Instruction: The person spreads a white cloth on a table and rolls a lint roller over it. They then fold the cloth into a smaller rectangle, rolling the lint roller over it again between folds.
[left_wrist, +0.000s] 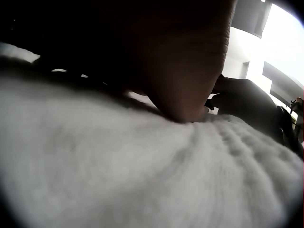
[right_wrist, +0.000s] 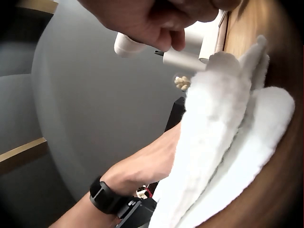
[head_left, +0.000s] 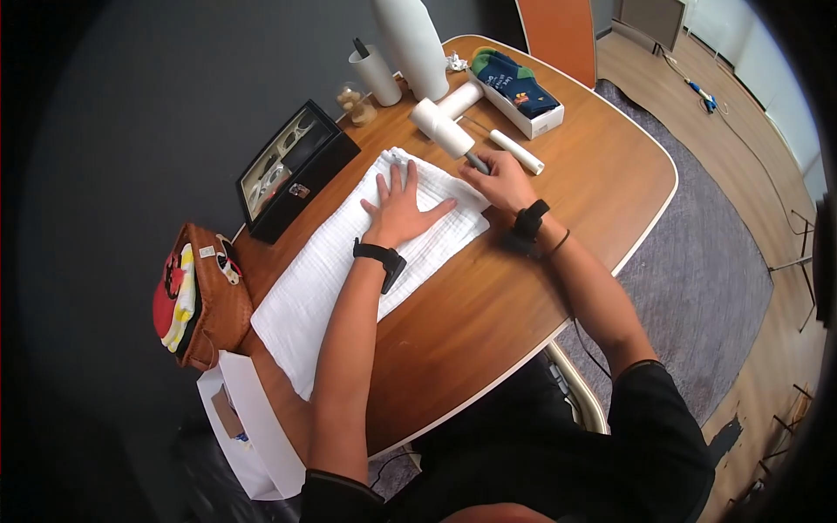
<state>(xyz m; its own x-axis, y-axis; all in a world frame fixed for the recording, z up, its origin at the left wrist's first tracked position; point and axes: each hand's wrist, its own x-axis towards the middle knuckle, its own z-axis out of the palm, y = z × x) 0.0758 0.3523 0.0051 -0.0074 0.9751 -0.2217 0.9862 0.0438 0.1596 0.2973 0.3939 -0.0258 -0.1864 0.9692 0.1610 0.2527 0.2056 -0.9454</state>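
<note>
A white cloth (head_left: 323, 270), folded in layers, lies lengthwise on the wooden table. The left hand (head_left: 403, 213) rests flat on its upper part with fingers spread; in the left wrist view that hand (left_wrist: 185, 61) is dark against the cloth (left_wrist: 118, 161). Beyond the cloth's far right end, the right hand (head_left: 506, 183) grips the grey handle of a lint roller (head_left: 443, 129), its white roll held above the table. In the right wrist view the right hand (right_wrist: 161, 21) has curled fingers, above the layered cloth edge (right_wrist: 213, 114); the left forearm (right_wrist: 142, 164) is beyond.
A black glasses case (head_left: 309, 174) stands left of the cloth, with a brown basket (head_left: 218, 292) and white box (head_left: 253, 436) nearer. At the back are a white cylinder (head_left: 377, 77), a jar (head_left: 356, 106), a box of socks (head_left: 540, 124) and a white roll (head_left: 516, 152).
</note>
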